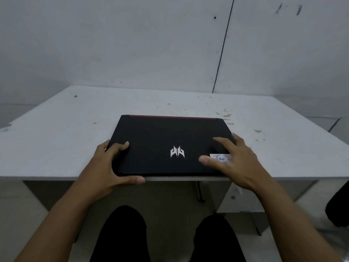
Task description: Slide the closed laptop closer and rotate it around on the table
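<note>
A closed black laptop [162, 137] with a silver logo and a red strip along its far edge lies at the front edge of the white table [56, 144]. My left hand [107, 165] grips its near left corner, thumb under the front edge and fingers curled over the left side. My right hand [238, 161] hovers over the near right corner with its fingers spread, partly covering a white sticker [220, 157]. Whether the right palm touches the lid is unclear.
A white wall stands right behind the table. The tabletop has small stains at the back right [224, 115]. My legs in black trousers [120, 235] are below the table's front edge. A dark object [338, 207] sits at the far right.
</note>
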Motion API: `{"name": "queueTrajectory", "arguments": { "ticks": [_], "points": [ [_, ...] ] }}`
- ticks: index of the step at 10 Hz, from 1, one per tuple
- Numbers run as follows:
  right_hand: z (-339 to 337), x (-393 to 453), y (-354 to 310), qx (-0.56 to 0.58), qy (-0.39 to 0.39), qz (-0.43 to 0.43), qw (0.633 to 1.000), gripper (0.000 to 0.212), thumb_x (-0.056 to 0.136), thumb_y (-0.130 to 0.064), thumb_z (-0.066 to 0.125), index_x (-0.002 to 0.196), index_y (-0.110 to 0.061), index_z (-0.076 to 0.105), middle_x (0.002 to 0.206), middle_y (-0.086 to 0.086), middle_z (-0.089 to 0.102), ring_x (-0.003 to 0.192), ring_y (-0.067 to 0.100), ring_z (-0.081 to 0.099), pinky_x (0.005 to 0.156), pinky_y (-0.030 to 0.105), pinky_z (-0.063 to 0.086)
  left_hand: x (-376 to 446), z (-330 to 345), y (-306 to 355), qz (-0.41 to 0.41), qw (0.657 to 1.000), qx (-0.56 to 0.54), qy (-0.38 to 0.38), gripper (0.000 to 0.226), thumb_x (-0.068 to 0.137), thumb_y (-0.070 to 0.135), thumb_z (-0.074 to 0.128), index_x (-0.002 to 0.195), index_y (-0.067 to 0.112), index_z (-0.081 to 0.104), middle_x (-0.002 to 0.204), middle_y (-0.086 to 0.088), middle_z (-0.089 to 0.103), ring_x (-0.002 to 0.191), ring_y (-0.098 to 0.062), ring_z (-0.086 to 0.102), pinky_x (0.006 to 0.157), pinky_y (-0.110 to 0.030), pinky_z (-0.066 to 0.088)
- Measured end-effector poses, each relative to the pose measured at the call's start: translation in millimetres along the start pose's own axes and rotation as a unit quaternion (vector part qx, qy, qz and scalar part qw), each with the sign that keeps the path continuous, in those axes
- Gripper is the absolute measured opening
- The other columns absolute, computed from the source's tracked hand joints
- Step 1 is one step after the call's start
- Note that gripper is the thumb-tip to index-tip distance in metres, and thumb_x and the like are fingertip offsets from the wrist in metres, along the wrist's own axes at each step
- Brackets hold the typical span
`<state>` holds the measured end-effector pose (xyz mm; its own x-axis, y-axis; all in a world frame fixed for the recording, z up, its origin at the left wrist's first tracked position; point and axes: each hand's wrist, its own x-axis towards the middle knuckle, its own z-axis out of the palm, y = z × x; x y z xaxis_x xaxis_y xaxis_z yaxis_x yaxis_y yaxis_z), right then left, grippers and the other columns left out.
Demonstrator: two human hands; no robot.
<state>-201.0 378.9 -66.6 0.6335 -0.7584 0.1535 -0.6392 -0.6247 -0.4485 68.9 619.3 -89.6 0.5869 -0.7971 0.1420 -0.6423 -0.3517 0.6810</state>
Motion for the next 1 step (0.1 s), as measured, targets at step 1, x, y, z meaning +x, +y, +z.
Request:
{"name": "queueTrajectory", "arguments": {
  "ticks": [1],
  "points": [
    [6.5, 13.6, -19.2, -0.058, -0.051, -0.003, 0.997, 0.105, 0.061, -0.103, 0.028, 0.152, -0.048, 0.03, 0.168, 0.002, 0.012, 0.152, 0.028, 0.014, 0.118, 0.059, 0.012, 3.5, -10.3, 10.0, -0.028, 0.999, 0.012, -0.028, 0.135, 0.027, 0.093, 0.074, 0.147, 0.041, 0.043, 0.154, 0.006, 0.032, 0.133, -0.01, 0.041, 0.102, -0.031, 0.04]
  ]
}}
